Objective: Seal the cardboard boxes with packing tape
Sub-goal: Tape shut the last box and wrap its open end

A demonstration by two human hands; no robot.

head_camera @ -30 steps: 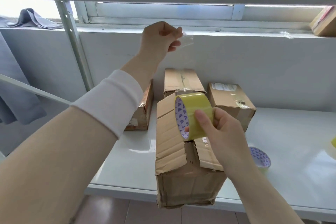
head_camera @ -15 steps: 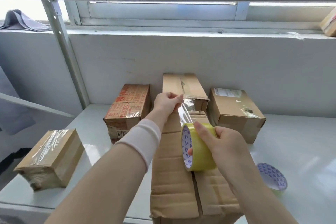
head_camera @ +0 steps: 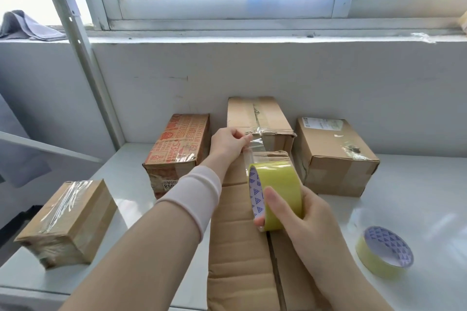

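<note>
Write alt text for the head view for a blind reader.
The left hand pinches clear tape drawn from a yellow tape roll held by the right hand, above an unsealed cardboard box. Four other boxes and a spare roll sit on the white table.

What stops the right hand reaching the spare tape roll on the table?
Likely yes, it can: bare table lies between right hand and spare tape roll, though that hand grips the held roll.

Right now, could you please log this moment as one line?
left hand: pinches tape end | right hand: grips tape roll | box: seam untaped
</note>
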